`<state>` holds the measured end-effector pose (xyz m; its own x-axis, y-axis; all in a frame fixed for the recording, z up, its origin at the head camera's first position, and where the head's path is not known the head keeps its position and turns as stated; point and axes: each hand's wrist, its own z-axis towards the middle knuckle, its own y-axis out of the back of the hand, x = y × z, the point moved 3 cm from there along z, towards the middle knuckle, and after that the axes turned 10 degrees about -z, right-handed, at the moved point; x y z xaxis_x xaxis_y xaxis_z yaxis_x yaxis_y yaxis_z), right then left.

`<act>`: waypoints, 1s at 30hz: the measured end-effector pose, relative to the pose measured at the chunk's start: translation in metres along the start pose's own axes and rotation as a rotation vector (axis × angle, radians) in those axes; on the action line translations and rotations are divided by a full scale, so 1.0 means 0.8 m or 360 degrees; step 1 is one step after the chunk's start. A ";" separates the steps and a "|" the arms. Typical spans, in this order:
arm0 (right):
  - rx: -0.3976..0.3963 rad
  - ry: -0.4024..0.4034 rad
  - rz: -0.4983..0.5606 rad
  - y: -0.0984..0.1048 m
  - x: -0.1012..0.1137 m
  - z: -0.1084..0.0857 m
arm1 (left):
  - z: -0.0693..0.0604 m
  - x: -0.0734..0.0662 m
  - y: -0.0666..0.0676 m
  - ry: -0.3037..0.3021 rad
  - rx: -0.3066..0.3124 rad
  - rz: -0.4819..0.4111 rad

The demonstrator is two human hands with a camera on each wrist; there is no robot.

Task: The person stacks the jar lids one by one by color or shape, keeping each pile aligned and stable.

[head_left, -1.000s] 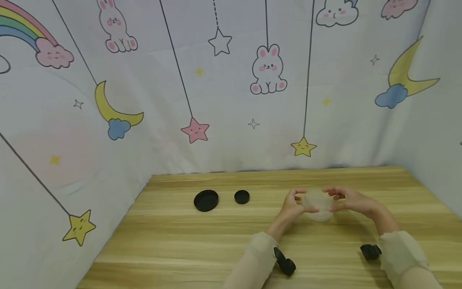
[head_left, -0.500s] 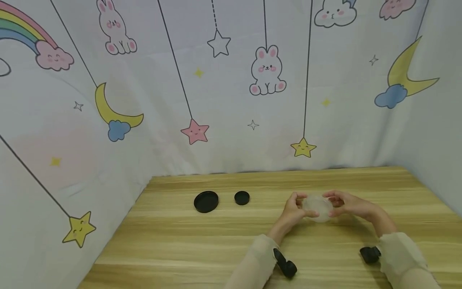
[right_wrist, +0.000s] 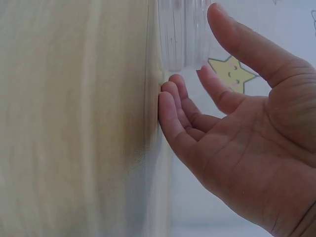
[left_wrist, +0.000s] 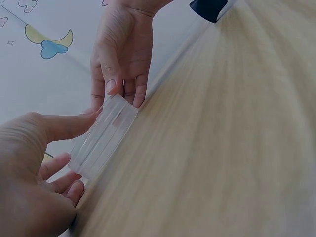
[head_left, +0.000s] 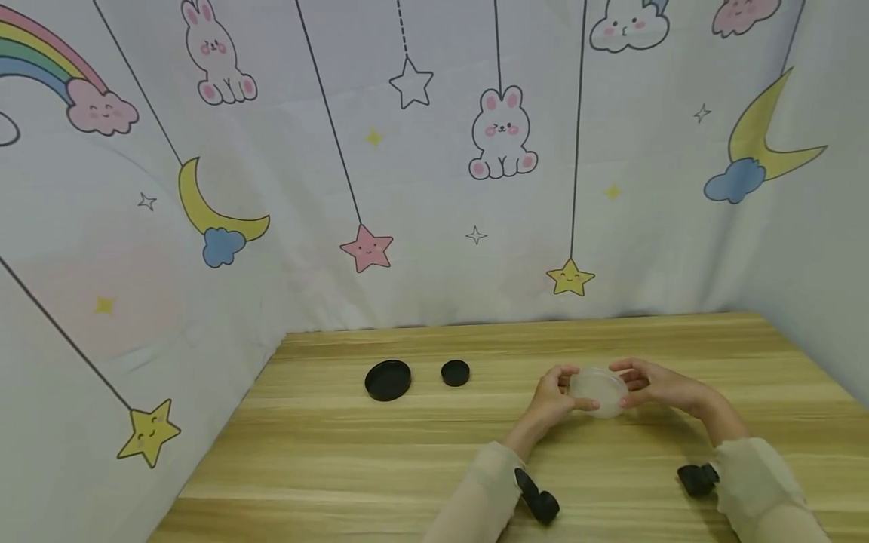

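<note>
A translucent round container (head_left: 597, 392) lies flat on the table's right half, its stacked rims seen edge-on in the left wrist view (left_wrist: 104, 140). My left hand (head_left: 551, 397) grips its left side, thumb at the front and fingers behind. On the opposite side, my right hand (head_left: 668, 389) holds it between thumb and fingertips. The right wrist view has the container (right_wrist: 183, 34) at the top, by the thumb and index fingertip of my right hand (right_wrist: 247, 126); the other fingers curve near the tabletop.
A larger black round lid or dish (head_left: 388, 380) and a smaller black one (head_left: 455, 372) lie on the wooden table (head_left: 353, 460), left of my hands. Behind the table hangs a pale curtain (head_left: 434, 181) with cartoon prints. Black devices (head_left: 539, 501) are strapped at both wrists.
The container has come down slightly, along with both hands, and was blurred a second ago. In the last half second hands and container have barely moved.
</note>
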<state>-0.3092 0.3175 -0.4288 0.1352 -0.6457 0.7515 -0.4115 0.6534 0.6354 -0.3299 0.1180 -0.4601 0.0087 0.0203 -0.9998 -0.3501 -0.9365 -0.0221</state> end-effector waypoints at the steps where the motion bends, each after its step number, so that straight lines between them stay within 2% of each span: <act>1: 0.0002 0.0005 0.0001 0.000 0.001 0.001 | 0.000 -0.001 0.001 0.0000 -0.0002 0.0005; 9: -0.0006 0.0000 -0.0030 0.002 0.003 0.009 | 0.003 -0.002 0.010 0.0007 -0.0043 -0.0040; 14: -0.0017 -0.0007 -0.0054 0.002 -0.001 0.006 | 0.004 0.000 0.012 0.0037 -0.0007 -0.0154; 20: -0.0063 -0.0013 -0.0125 0.001 0.002 0.004 | 0.002 0.001 0.015 0.0035 0.0002 -0.0177; 24: -0.0152 -0.0060 -0.0182 0.004 0.005 0.001 | -0.001 -0.006 0.012 0.0048 0.0001 -0.0161; 27: -0.0283 -0.0038 -0.0196 0.008 0.011 0.000 | -0.002 -0.015 0.009 0.0048 -0.0022 -0.0117; 30: -0.0444 0.0012 -0.0209 0.015 0.023 0.002 | -0.003 -0.027 0.010 0.0004 -0.0080 0.0031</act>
<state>-0.3131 0.3127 -0.4081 0.1779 -0.7295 0.6604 -0.1267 0.6486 0.7505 -0.3308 0.1093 -0.4388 0.0045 0.0013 -1.0000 -0.3025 -0.9531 -0.0026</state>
